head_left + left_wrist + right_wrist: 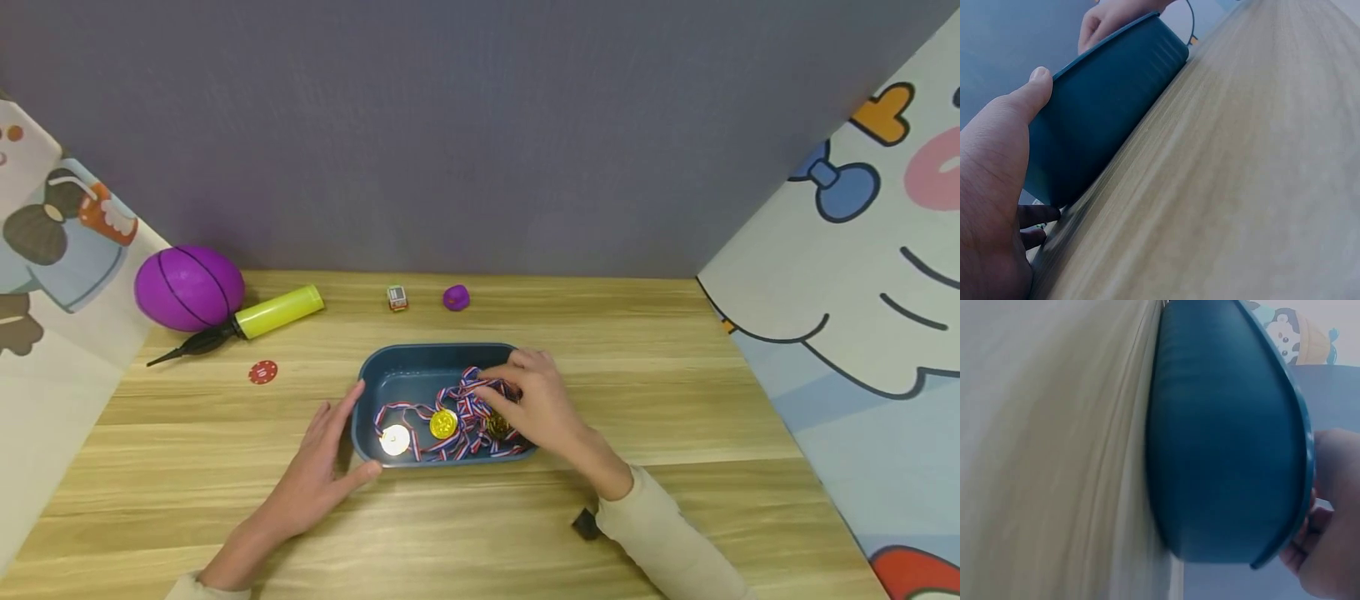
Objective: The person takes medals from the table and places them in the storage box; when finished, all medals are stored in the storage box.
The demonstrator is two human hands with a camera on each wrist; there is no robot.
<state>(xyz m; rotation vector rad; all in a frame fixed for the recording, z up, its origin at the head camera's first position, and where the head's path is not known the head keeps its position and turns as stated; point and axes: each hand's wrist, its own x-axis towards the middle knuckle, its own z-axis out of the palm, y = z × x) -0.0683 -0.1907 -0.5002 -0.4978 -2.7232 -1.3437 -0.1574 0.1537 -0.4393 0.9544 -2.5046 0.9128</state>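
The blue tray [420,360] on the worktop [675,400] is steadied by the left hand [318,475] with fingers straight, while a medal ribbon [472,385] inside is pinched by the right hand [536,408], probably calling for lifting clear of the tangle.

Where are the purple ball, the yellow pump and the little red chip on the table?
purple ball [189,287]: head view, middle of its side.
yellow pump [278,312]: head view, middle of its yellow barrel.
red chip [262,372]: head view, its centre.

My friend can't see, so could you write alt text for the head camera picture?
A right hand pinches striped ribbons of gold medals inside a dark blue plastic tray on a wooden table, while the left hand steadies the tray's end.
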